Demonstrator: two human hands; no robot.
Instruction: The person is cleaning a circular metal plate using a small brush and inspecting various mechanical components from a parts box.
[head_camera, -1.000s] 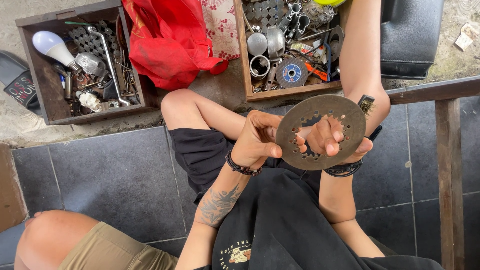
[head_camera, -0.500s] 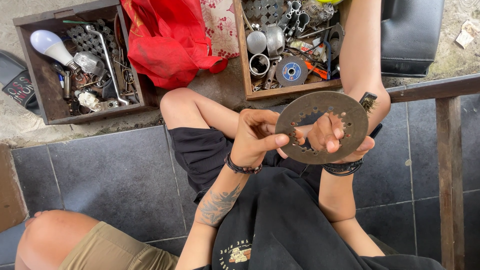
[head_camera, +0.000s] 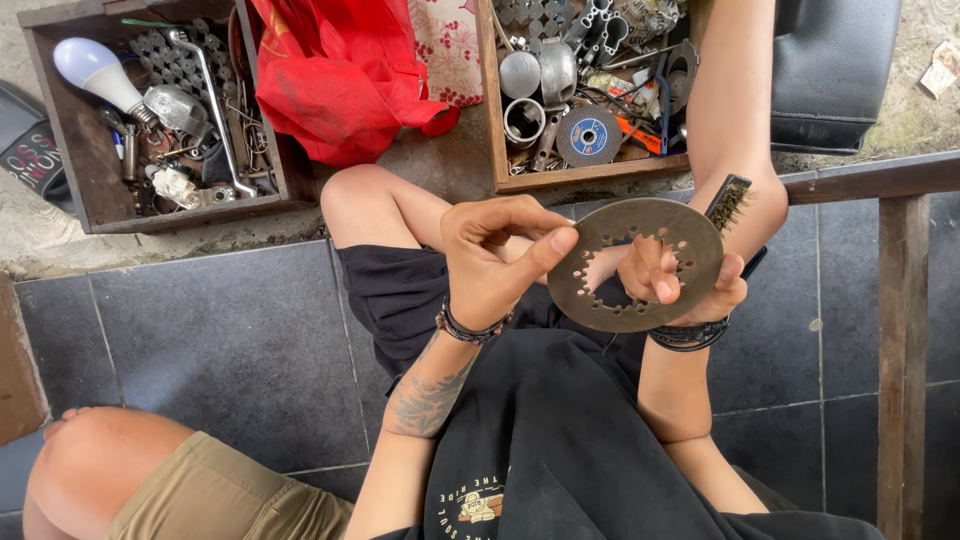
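- Dark floor tiles (head_camera: 230, 330) lie under the seated person, with rough concrete beyond them, and everything below is placed from the round metal plate.
- That plate, a toothed ring-shaped clutch plate (head_camera: 634, 264) with small holes round its band, is held flat-on above the lap, over the black shirt.
- Right hand (head_camera: 672, 282) grasps it from behind, fingers poking through the central opening; this grip looks closed on the plate.
- Left hand (head_camera: 497, 258) pinches the plate's near rim between thumb and curled fingers, so both grips are on the same thing.
- A wire brush (head_camera: 728, 203) shows just past the plate's far edge, against a bare leg; whether the right hand also holds it cannot be told.
- Beyond the plate sits a wooden box (head_camera: 590, 178) of parts, a blue-centred cutting disc (head_camera: 588, 135) among them.
- Far to the plate's left stands a second wooden box (head_camera: 70, 205) holding a light bulb (head_camera: 92, 70) and a long wrench (head_camera: 210, 100); a red cloth (head_camera: 340, 75) lies between the boxes.
- Risks, as I judge them: the inner teeth could nick the fingers threaded through the opening if the plate twists; a slipping pinch would drop it onto the thigh or tiles; brush bristles could scratch the bare leg beside them.
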